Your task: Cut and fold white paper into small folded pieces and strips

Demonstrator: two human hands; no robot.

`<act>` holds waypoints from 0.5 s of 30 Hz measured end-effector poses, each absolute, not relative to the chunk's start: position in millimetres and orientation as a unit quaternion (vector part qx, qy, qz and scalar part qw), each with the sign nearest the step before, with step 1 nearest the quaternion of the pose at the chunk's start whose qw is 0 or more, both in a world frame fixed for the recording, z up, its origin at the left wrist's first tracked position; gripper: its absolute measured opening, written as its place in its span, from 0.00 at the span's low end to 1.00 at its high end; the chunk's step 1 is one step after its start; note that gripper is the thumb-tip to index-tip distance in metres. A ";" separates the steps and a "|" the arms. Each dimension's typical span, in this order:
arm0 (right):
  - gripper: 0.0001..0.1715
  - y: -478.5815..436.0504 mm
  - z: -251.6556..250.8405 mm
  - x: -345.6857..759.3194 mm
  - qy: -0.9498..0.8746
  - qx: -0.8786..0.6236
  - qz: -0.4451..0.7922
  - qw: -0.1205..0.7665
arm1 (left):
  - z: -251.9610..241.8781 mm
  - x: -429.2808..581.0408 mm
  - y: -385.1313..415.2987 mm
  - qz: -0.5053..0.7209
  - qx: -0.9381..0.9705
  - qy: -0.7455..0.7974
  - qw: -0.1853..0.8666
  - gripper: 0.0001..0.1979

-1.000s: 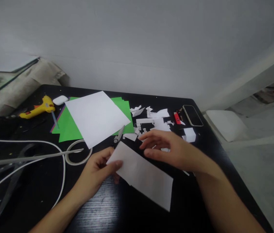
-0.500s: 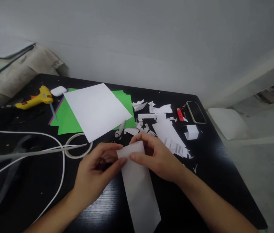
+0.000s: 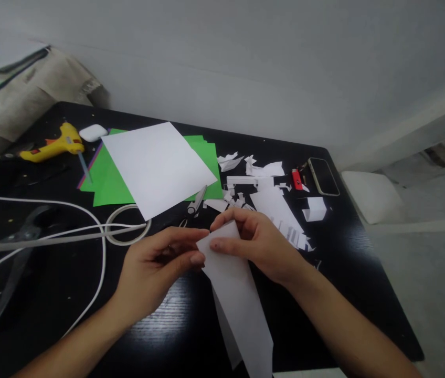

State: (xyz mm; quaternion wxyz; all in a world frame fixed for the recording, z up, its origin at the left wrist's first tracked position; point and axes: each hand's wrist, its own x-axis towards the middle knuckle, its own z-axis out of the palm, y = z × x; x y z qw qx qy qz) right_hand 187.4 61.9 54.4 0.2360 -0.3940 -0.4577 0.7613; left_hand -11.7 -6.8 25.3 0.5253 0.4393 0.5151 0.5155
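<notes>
A long white paper strip [image 3: 242, 299] slants down toward me, a second layer of paper showing behind its left edge. My right hand [image 3: 256, 244] is closed on its upper end, the thumb lying across the front and the fingers behind. At the upper left corner, my left hand [image 3: 159, 268] is closed with thumb and index finger on the paper's edge; its other fingers are mostly hidden. Just beyond the hands lie scissors [image 3: 194, 203] and small white paper scraps [image 3: 238, 199].
A large white sheet [image 3: 159, 168] covers green sheets [image 3: 104, 184]. Leftward are a yellow glue gun [image 3: 55, 147], a white case [image 3: 93, 132], a tape roll [image 3: 118, 241] and a white cable [image 3: 102, 273]. Rightward are a red lighter [image 3: 296, 179], a phone [image 3: 324, 177] and a folded paper piece [image 3: 315, 209].
The strip has turned slightly and its lower end has swung right, so a back layer now shows. Its top edge is more tilted. My left thumb has shifted to the strip's edge.
</notes>
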 end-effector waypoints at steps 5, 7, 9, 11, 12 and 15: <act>0.19 60.5 56.0 187.5 -0.464 -0.403 0.758 0.220 | 19.8 -13.8 -9.0 0.531 0.501 0.491 0.475 0.14; 0.20 60.1 56.5 187.4 -0.452 -0.404 0.764 0.219 | 18.6 -14.2 -8.7 0.533 0.519 0.485 0.460 0.16; 0.20 59.9 56.7 187.3 -0.444 -0.403 0.770 0.219 | 17.9 -14.5 -7.8 0.533 0.531 0.482 0.449 0.17; 0.20 60.0 56.4 187.3 -0.441 -0.402 0.772 0.219 | 17.6 -14.9 -7.0 0.531 0.539 0.480 0.444 0.17; 0.20 60.0 56.2 187.4 -0.442 -0.401 0.772 0.219 | 17.6 -15.1 -6.9 0.531 0.542 0.479 0.442 0.18; 0.19 60.3 54.8 187.9 -0.444 -0.397 0.773 0.219 | 17.8 -16.0 -7.3 0.531 0.546 0.477 0.439 0.17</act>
